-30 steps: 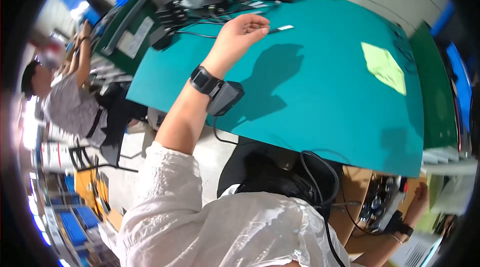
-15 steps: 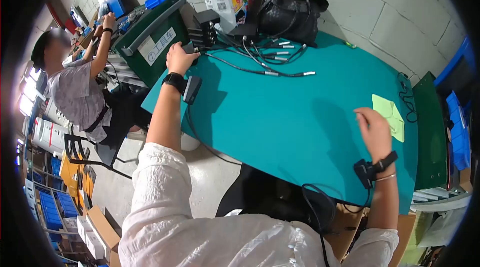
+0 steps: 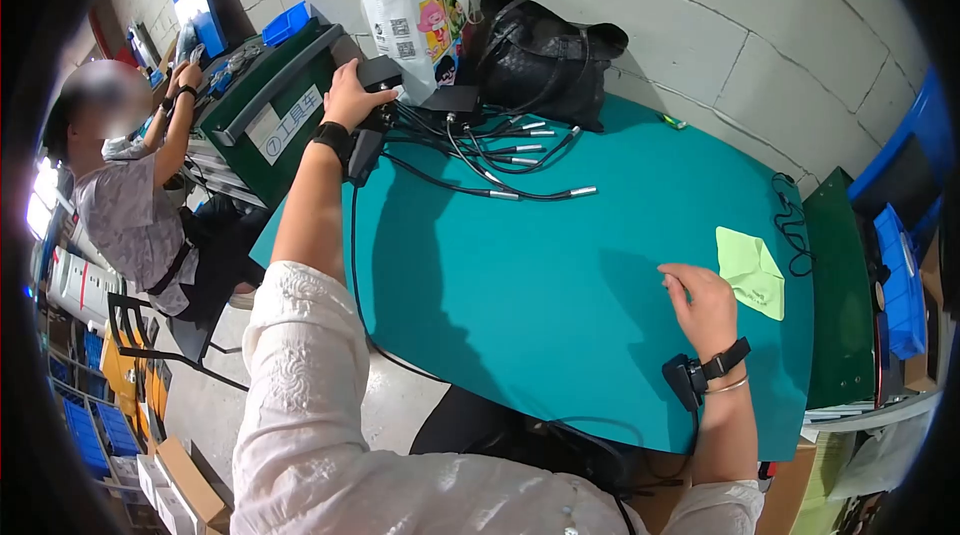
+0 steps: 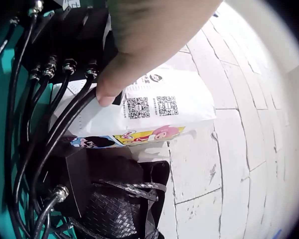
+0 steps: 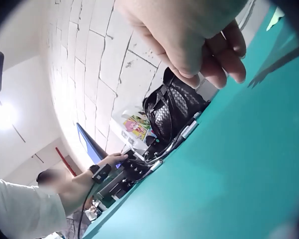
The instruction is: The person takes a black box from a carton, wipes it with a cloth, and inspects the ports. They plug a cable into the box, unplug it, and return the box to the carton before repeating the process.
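At the table's far left corner my left hand [image 3: 348, 101] grips a black box [image 3: 380, 73] with cables plugged into it. In the left wrist view the thumb [image 4: 107, 93] lies over the box's edge, beside metal cable connectors [image 4: 70, 65]; the other fingers are hidden there. Black cables [image 3: 470, 187] with silver tips spread across the table to the right of this hand. My right hand [image 3: 706, 307] hovers over the right side of the table, its fingers loosely curled and holding nothing. A light green cloth [image 3: 750, 273] lies just beyond it.
A white printed bag [image 3: 415, 25] and a black woven bag [image 3: 545, 60] stand against the wall behind the cables. A green tool cart [image 3: 270, 115] adjoins the left edge, where a person [image 3: 135, 195] sits. A thin black cable [image 3: 790, 225] lies at right.
My left hand has moved from above the table to the boxes at the far left and taken hold of one. My right hand has risen from below the table's right edge to above its surface.
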{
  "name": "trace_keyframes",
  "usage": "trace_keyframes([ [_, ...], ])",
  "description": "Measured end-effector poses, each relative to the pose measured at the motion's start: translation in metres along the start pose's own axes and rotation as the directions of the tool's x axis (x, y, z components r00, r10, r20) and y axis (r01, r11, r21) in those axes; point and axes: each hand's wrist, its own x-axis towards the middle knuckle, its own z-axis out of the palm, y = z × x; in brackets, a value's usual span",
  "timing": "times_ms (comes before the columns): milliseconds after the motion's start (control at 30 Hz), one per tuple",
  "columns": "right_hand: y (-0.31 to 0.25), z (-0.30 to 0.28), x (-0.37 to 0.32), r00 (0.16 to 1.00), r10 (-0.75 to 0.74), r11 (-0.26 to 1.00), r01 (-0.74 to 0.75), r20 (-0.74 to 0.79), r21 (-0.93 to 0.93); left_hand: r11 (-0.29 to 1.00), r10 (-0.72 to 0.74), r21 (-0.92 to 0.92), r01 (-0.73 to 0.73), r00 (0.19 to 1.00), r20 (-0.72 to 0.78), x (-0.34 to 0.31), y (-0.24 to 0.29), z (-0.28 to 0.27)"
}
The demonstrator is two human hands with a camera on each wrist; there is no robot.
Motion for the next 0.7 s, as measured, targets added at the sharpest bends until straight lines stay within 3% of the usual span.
trace_keyframes([
  [100, 0.003, 0.002, 0.0, 1.0, -0.001, 1.0, 0.001, 0.005, 0.015, 0.998, 0.036, -0.056, -0.039, 0.998, -0.057, -0.003, -0.005, -0.005],
  [167, 0.003, 0.003, -0.001, 1.0, -0.002, 1.0, 0.002, 0.028, 0.024, 0.956, 0.071, -0.27, -0.113, 0.984, -0.161, -0.005, -0.003, -0.014],
  [267, 0.002, 0.004, 0.0, 0.998, -0.017, 0.999, 0.015, 0.063, 0.029, 0.89, 0.122, -0.415, -0.188, 0.976, -0.18, -0.011, 0.011, -0.03],
  [300, 0.003, 0.004, 0.0, 0.999, -0.023, 0.999, 0.021, 0.046, 0.029, 0.958, 0.185, -0.178, -0.227, 0.957, -0.223, -0.015, 0.017, -0.035],
  [333, 0.003, 0.005, -0.001, 0.999, -0.027, 0.999, 0.026, 0.029, 0.027, 0.958, 0.189, -0.175, -0.229, 0.958, -0.218, -0.019, 0.023, -0.036],
  [400, 0.004, 0.005, -0.003, 0.999, 0.007, 0.999, -0.008, 0.033, 0.033, 0.96, 0.276, 0.035, -0.278, 0.918, -0.285, -0.026, 0.037, -0.037],
  [467, 0.005, 0.005, -0.003, 0.999, 0.034, 0.999, -0.035, 0.035, 0.032, 0.937, 0.346, 0.069, -0.341, 0.891, -0.293, -0.036, 0.058, -0.033],
  [533, 0.004, 0.006, -0.003, 0.999, 0.023, 0.999, -0.024, 0.025, 0.034, 0.935, 0.35, 0.102, -0.339, 0.928, -0.131, -0.046, 0.081, -0.024],
  [600, 0.002, 0.006, -0.003, 1.0, 0.015, 0.999, -0.016, 0.023, 0.032, 0.966, 0.182, 0.17, -0.197, 0.979, 0.096, -0.067, 0.118, -0.014],
  [667, 0.002, 0.006, -0.003, 1.0, 0.008, 1.0, -0.009, 0.023, 0.028, 0.9, 0.208, 0.371, -0.228, 0.974, 0.093, -0.083, 0.133, 0.013],
  [700, 0.003, 0.007, -0.003, 1.0, -0.021, 0.999, 0.021, 0.011, 0.037, 0.897, 0.225, 0.377, -0.228, 0.973, 0.053, -0.09, 0.136, 0.024],
])
